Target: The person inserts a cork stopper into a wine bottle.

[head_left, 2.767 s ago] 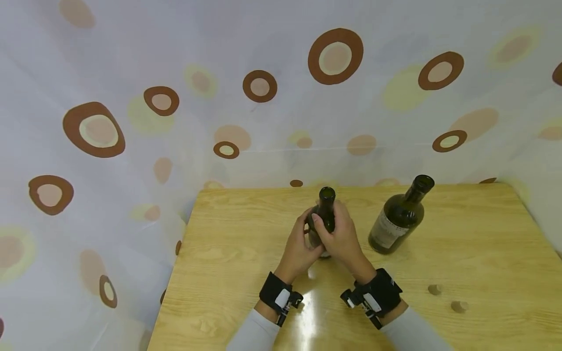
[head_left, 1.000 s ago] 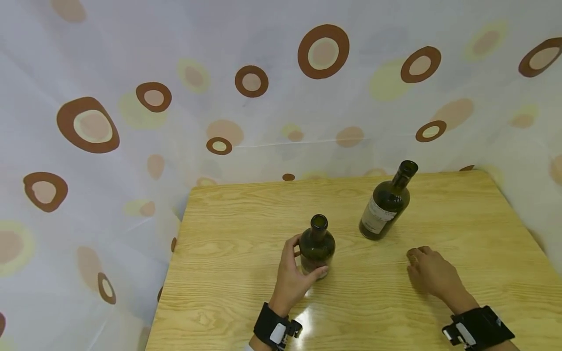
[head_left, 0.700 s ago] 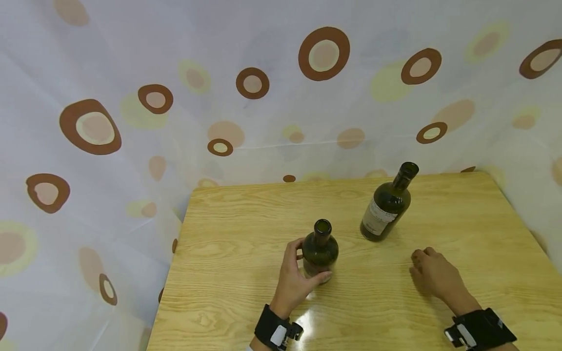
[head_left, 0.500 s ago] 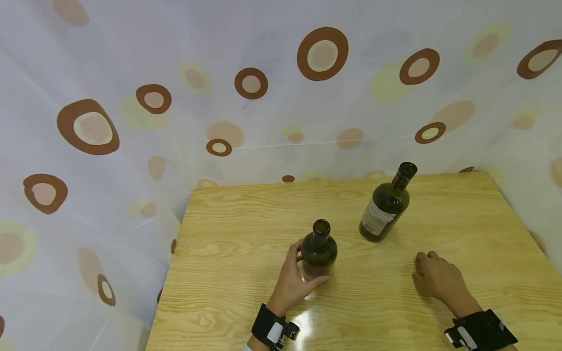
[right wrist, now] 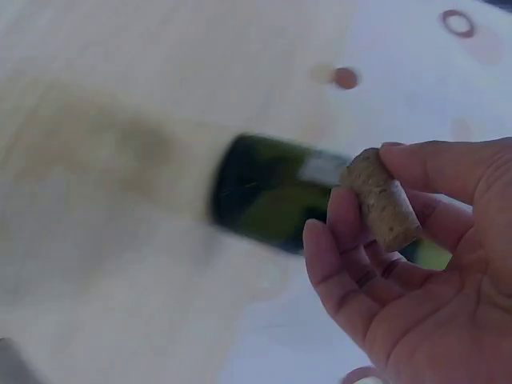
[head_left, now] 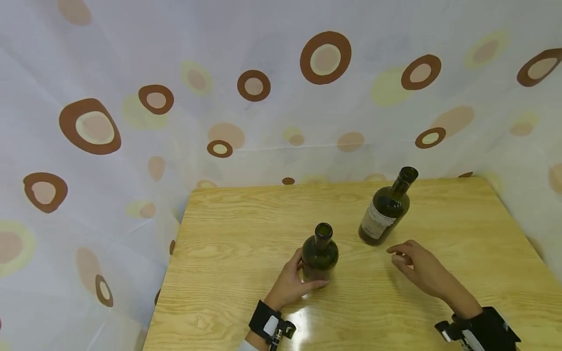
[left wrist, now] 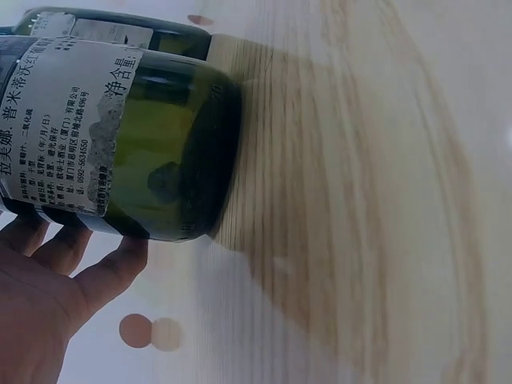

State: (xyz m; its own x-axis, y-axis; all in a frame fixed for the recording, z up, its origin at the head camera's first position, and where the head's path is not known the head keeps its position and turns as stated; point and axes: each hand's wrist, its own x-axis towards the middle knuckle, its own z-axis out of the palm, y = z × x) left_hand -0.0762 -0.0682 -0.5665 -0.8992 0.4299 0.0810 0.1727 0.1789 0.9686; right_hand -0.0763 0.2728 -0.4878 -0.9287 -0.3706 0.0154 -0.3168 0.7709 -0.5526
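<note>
A dark green glass wine bottle stands uncapped near the middle of the wooden table. My left hand grips its lower body, thumb in front and fingers on the left side. In the left wrist view, this bottle's white printed label faces the camera. My right hand is raised over the table, right of the bottles. Between its thumb and fingers it pinches a brown cork, seen clearly only in the right wrist view. A second dark green wine bottle, also without a stopper, stands upright farther back.
The light wooden table ends at the back against a white sheet with brown and yellow ovals, which also rises on both sides. The second bottle stands near the back edge, between the held bottle and the right side.
Earlier both hands held the near bottle while two corks lay at right. The right hand moved to the corks, then lifted one leftward toward the bottles. The held bottle came nearer.
</note>
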